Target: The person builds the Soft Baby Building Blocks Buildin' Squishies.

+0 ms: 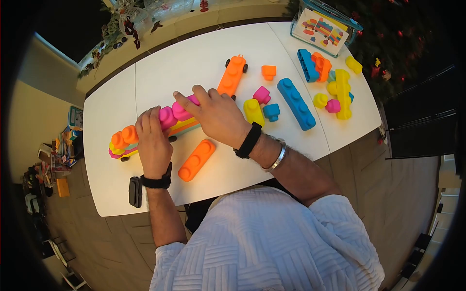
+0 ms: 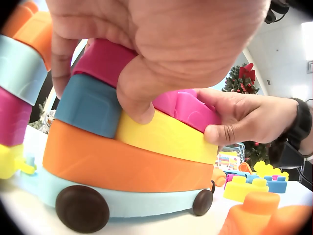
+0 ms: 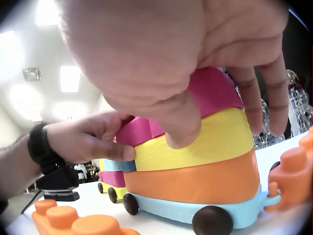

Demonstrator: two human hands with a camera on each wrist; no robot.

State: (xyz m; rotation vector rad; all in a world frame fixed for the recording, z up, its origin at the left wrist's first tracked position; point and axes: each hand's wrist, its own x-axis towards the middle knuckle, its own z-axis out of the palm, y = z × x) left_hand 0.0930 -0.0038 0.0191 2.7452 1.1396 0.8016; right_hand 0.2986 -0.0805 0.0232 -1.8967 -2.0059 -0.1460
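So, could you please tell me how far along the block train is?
The left wagon looks done, stacked up to orange bricks. The middle wagon is in hand: the left hand and right hand grip its pink bricks on top. The orange base on wheels is bare, so building on it is probably left; loose bricks lie to its right.

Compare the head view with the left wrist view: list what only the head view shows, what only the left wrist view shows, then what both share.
Only the head view: the silver metal bangle, the elongated black case and the white textured top.
Only the left wrist view: the stack's dark blue plastic block and the pale ceiling.
Both: left hand and right hand gripping pink plastic blocks.
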